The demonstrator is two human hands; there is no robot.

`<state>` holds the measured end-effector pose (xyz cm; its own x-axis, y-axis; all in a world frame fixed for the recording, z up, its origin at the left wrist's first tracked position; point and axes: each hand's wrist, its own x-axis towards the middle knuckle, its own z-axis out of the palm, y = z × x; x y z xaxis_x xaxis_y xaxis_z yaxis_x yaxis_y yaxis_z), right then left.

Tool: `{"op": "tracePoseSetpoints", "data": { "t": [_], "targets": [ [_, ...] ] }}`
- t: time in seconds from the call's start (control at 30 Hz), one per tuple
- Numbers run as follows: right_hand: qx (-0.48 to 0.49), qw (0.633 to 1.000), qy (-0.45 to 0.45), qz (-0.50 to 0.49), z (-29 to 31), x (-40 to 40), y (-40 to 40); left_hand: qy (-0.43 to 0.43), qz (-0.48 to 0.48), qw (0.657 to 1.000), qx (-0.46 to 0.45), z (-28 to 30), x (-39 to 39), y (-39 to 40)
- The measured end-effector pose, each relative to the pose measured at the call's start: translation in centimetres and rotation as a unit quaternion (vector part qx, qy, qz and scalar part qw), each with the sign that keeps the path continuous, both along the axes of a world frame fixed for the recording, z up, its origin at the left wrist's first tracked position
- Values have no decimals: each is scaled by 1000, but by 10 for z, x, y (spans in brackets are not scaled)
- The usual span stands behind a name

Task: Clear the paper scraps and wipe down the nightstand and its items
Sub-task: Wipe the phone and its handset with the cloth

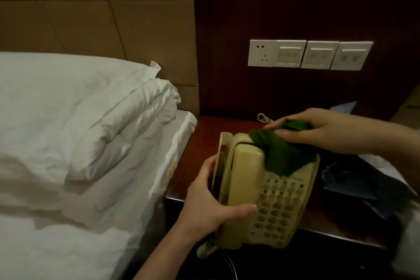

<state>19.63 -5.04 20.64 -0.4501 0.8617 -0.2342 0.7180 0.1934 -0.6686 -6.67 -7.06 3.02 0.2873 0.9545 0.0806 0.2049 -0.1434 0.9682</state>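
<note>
A cream telephone point(268, 191) is tilted up over the front left part of the dark wooden nightstand point(204, 143); the left hand point(211, 204) grips its left edge, fingers point(243, 209) curled over the handset. The right hand point(325, 129) pinches a bunched green cloth point(281, 152) and presses it on the phone's top end. A white-sheeted bed point(68, 143) lies just left, and wall switches point(309, 54) sit above.

Head view, close, down onto nightstand point(336, 223)

Nightstand point(195, 143) left free; phone point(268, 188) blocks mid.
</note>
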Motion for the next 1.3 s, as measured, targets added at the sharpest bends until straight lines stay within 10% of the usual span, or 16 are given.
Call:
{"op": "tracePoseSetpoints", "data": {
  "t": [0.73, 0.97, 1.3],
  "targets": [
    [51, 992, 105, -49, -38, 24, -10, -80, 14, 996, -47, -2, -6, 0],
    [237, 968, -44, -70, -44, -10, 4, -153, 24, 982, -108, 0, 20, -5],
    [91, 934, 259, -228, -125, -14, -50, -269, 105, 929, -230, -11, 3, -3]
  ]
}}
